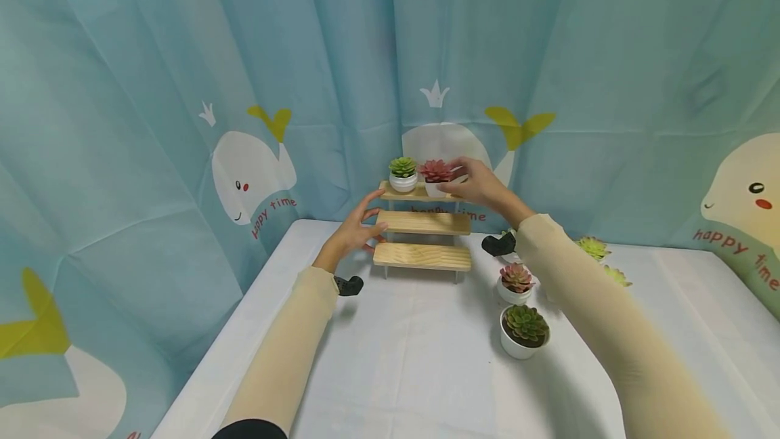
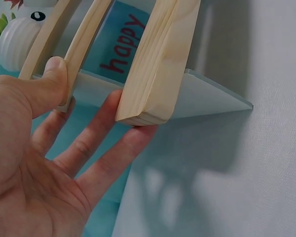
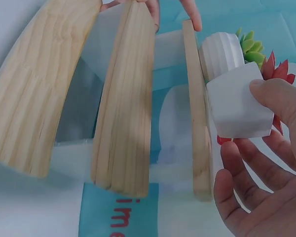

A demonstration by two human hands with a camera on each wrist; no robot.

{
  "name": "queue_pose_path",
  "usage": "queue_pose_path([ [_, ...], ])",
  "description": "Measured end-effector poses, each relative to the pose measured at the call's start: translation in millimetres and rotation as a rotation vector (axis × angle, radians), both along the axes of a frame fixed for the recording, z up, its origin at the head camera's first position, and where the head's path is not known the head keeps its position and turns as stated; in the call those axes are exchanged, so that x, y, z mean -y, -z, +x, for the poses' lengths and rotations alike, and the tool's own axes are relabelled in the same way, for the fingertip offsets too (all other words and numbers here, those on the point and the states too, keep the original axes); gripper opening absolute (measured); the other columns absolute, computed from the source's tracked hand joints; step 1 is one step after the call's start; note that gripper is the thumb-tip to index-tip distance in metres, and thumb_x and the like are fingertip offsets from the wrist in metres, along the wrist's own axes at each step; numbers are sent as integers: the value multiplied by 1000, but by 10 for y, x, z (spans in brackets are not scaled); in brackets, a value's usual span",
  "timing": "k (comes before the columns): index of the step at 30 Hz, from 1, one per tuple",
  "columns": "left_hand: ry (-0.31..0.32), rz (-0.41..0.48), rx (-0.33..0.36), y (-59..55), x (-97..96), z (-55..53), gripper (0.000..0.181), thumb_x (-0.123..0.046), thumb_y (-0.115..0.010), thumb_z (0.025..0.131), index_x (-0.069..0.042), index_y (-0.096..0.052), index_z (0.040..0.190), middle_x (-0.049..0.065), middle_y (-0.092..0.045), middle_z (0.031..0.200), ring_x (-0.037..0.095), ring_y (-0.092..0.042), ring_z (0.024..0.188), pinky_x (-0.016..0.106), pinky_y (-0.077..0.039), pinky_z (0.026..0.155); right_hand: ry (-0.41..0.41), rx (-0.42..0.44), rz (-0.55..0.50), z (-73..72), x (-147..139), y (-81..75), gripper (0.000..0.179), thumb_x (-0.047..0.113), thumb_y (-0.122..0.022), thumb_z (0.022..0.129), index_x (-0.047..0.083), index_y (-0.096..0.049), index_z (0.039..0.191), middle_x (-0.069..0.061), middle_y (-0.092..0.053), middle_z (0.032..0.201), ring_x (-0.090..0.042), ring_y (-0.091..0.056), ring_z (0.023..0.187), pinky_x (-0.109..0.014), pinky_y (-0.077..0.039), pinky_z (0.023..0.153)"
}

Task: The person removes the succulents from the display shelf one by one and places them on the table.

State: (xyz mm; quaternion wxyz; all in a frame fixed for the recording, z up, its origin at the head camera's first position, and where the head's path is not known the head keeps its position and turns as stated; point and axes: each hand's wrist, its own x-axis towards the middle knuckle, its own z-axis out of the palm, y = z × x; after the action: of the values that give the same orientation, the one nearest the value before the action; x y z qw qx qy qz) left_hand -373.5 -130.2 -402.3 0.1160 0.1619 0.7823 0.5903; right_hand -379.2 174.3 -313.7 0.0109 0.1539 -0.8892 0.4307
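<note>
A three-tier wooden display stand (image 1: 423, 256) with clear side panels stands at the back of the table. My left hand (image 1: 350, 232) grips its left end, the thumb by the middle board and fingertips at the lowest board (image 2: 158, 74). My right hand (image 1: 478, 188) pinches the white angular pot (image 3: 239, 101) of a red succulent (image 1: 436, 170) between thumb and fingers. That pot is right at the top board (image 1: 390, 193), beside a green succulent (image 1: 403, 167) in a round ribbed white pot (image 3: 222, 52). The two lower boards hold nothing.
To the right of the stand are several more potted succulents, including a dark green one (image 1: 526, 326) and a pinkish one (image 1: 515, 278). Yellow-green ones (image 1: 592, 246) are partly hidden behind my right sleeve. A blue whale-print curtain (image 1: 341, 87) hangs behind the white table (image 1: 396, 358).
</note>
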Motion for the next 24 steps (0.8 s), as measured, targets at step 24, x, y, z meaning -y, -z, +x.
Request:
queue_pose_path([
  [24,-1,-21,0,-14,-51,9,77,-14,-64,104,-52,-25,158,16,-22,168,33,-72,91,53,-61,68,-38,-113,85,477,-598,-37,55,29,-77,95,0,-55,137,-22,-64,127,-33,-70,100,-41,-56,83],
])
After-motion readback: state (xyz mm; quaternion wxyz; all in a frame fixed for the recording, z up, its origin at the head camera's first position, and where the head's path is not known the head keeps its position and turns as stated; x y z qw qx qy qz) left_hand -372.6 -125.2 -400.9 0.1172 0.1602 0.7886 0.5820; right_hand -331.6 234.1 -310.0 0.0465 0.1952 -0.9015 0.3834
